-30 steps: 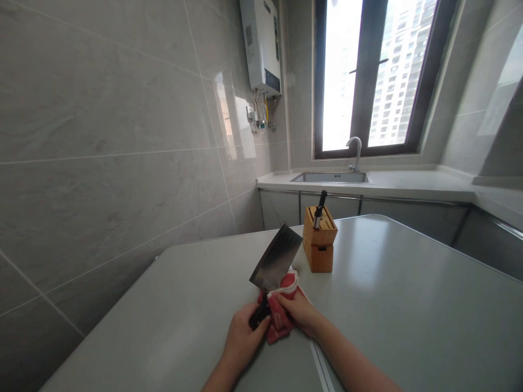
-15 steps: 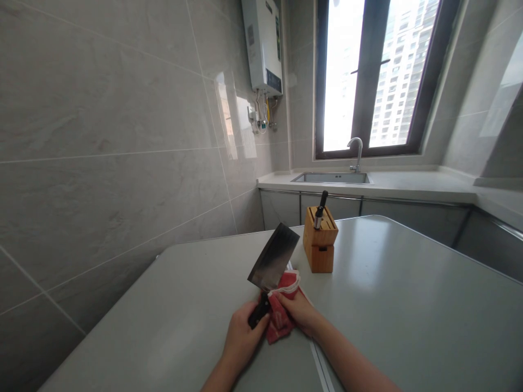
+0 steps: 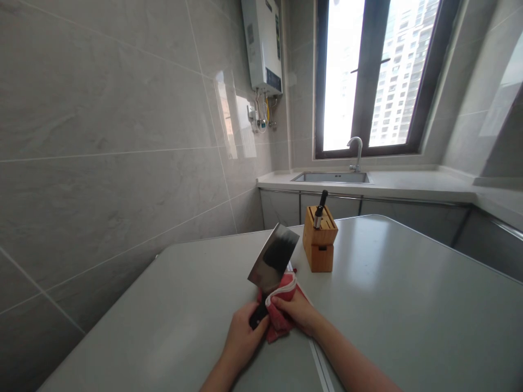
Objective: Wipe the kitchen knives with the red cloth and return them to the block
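My left hand [image 3: 244,333] is closed around the black handle of a cleaver [image 3: 274,256]. The broad metal blade points up and away to the right, over the table. My right hand [image 3: 297,309] grips a red cloth [image 3: 281,321] with a white edge, thumb on top. The cloth is folded about the place where handle and blade meet and covers part of the handle. Some of the right fingers are hidden under the cloth.
A wooden knife block [image 3: 321,239] with one black-handled tool in it stands just beyond the blade. Under both hands lies a pale table [image 3: 183,305] with a seam. Behind are a counter with a sink [image 3: 330,178] and a faucet [image 3: 358,152].
The cloth and my right hand have shifted slightly down along the cleaver's handle, and the cloth's white edge has folded over differently. My left hand and the cleaver have hardly moved.
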